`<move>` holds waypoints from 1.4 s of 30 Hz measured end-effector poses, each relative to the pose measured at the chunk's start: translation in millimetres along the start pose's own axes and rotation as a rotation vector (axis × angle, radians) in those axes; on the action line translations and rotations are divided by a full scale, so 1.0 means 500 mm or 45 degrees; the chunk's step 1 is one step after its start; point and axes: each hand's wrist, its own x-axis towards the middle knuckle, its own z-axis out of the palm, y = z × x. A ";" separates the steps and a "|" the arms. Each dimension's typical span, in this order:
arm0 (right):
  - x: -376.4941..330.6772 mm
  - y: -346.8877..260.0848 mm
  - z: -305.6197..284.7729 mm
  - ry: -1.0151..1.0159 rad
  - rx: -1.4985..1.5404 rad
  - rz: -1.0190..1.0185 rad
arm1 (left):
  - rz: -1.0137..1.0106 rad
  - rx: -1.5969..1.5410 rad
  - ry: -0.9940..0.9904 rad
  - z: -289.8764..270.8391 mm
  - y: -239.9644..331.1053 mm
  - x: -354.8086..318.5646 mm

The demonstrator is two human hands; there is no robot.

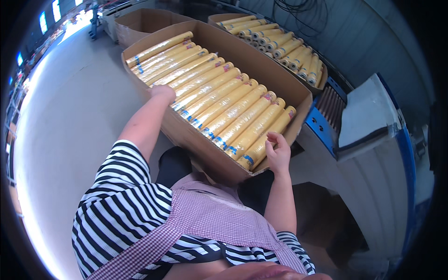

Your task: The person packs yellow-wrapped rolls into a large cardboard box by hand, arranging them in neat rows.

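A large cardboard box (186, 133) stands before me, holding a row of yellow rolls (214, 93) wrapped in shiny clear film, with blue markings at their near ends. My left hand (163, 93) rests at the box's near edge, against the near ends of rolls left of the middle. Its fingers are mostly hidden, so whether they grip a roll cannot be told. Over the near right corner, my right hand (278, 151) hovers beside the rightmost roll (268, 140). Its fingers are bent and apart, with nothing visible between them.
Behind stands another box of stacked yellow rolls (280, 44). An open cardboard box (147, 21) is at the far left. To the right is a blue and white machine (368, 121) with dark rollers. Grey floor (79, 126) stretches along the left. Cables (303, 7) hang on the back wall.
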 end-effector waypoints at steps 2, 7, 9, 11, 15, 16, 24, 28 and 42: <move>0.002 -0.007 -0.002 -0.008 -0.059 -0.039 | 0.036 0.025 -0.014 0.011 -0.008 0.019; 0.001 -0.004 -0.001 0.000 -0.100 -0.045 | 0.034 0.103 -0.026 -0.014 0.003 -0.020; 0.003 -0.010 -0.002 -0.005 -0.094 -0.037 | 0.020 0.099 -0.031 -0.018 0.009 -0.025; 0.001 -0.013 -0.002 -0.007 -0.093 -0.033 | 0.003 0.108 -0.038 -0.016 0.005 -0.019; 0.000 -0.024 -0.005 -0.013 -0.130 -0.016 | 0.037 0.118 -0.112 -0.025 0.010 -0.021; -0.001 -0.025 -0.006 -0.018 -0.139 -0.013 | 0.032 0.114 -0.114 -0.024 0.011 -0.020; -0.002 -0.026 -0.005 -0.012 -0.192 -0.032 | 0.050 0.151 -0.138 -0.020 0.008 -0.019; -0.002 -0.032 -0.002 -0.021 -0.216 -0.029 | 0.045 0.171 -0.193 -0.028 0.005 -0.021; -0.005 -0.015 -0.001 0.011 -0.139 -0.075 | 0.039 0.210 -0.183 -0.025 0.015 -0.021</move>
